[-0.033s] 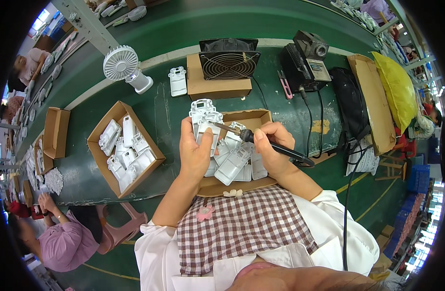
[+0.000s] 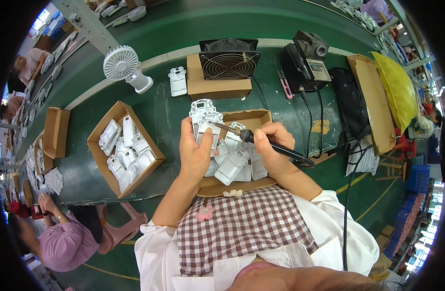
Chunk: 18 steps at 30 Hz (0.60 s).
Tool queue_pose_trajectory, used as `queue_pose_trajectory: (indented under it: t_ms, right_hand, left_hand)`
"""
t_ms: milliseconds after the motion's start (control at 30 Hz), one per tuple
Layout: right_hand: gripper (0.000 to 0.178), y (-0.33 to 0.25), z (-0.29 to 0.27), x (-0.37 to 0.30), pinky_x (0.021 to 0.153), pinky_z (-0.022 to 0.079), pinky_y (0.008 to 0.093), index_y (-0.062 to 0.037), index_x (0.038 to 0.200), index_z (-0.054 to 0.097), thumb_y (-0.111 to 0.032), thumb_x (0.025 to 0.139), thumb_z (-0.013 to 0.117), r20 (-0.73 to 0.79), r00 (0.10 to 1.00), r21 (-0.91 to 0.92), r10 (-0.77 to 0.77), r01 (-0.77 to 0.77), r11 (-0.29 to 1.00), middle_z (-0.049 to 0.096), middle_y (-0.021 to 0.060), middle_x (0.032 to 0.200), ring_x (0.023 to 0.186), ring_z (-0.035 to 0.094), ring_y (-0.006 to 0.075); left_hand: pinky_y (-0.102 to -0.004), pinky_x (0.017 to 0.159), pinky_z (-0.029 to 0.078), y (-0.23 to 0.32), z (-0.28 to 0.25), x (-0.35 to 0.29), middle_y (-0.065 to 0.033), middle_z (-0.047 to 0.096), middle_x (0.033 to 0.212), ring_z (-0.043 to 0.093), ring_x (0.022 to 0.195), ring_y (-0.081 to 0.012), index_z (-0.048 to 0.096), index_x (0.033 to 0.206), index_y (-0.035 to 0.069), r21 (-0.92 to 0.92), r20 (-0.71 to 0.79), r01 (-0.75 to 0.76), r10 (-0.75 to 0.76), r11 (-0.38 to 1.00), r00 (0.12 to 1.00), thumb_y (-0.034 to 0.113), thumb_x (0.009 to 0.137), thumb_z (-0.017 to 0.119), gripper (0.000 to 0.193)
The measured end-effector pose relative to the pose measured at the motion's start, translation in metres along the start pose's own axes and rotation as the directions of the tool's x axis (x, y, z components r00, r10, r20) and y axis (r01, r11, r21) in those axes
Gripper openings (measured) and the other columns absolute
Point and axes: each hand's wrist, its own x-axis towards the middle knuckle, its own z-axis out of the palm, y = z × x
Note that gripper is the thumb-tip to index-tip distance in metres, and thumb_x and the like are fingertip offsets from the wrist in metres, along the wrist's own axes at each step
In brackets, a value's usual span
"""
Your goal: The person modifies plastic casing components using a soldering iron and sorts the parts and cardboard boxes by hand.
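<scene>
My left hand [image 2: 195, 150] is closed round white plastic housings [image 2: 201, 110], at least two, one over the other, with the thumb on the upper one. In my right hand [image 2: 275, 148] is a soldering iron [image 2: 247, 136], gripped by its black handle. Its tip reaches the top part of the upper housing; whether it touches cannot be made out. Below both hands stands a cardboard box [image 2: 254, 116] holding several white housings [image 2: 233, 166]. Another open box [image 2: 154, 154] to the left holds more white housings [image 2: 127, 157].
At the back, a black fan [image 2: 230, 65] stands on a cardboard box [image 2: 213, 89], beside a single white housing [image 2: 177, 81]. A small white fan [image 2: 128, 68] is back left. Back right are pink-handled tweezers [image 2: 284, 85], a black soldering station [image 2: 300, 68] and cables. A co-worker [image 2: 70, 237] sits left.
</scene>
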Motion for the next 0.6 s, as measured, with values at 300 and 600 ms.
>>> queue_pose_trajectory:
  t_ms: [300,600]
  right_hand:
    - [0.01,-0.001,0.004,0.002,0.048,0.037,0.0193,-0.0013,0.078,0.051,-0.003,0.086,0.057,-0.008,1.0,0.008,0.002,-0.002,1.0,0.053,0.0031,0.065,0.052,0.047,0.0055]
    - [0.013,0.007,0.001,-0.001,0.051,0.04,0.0218,-0.0018,0.077,0.055,-0.009,0.084,0.063,-0.069,0.997,0.005,0.044,-0.044,0.999,0.057,0.0018,0.066,0.057,0.049,0.0054]
  left_hand:
    - [-0.0242,0.048,0.048,0.0,-0.001,0.002,-0.0094,0.059,0.092,0.058,0.071,-0.0102,0.038,0.114,-0.001,0.019,-0.001,-0.014,0.014,1.0,1.0,0.005,0.089,0.049,0.028]
    - [-0.0245,0.047,0.047,-0.011,-0.003,0.004,-0.0096,0.056,0.096,0.056,0.069,-0.0092,0.039,0.116,0.0,0.011,-0.007,-0.038,0.038,0.999,0.999,0.005,0.087,0.052,0.032]
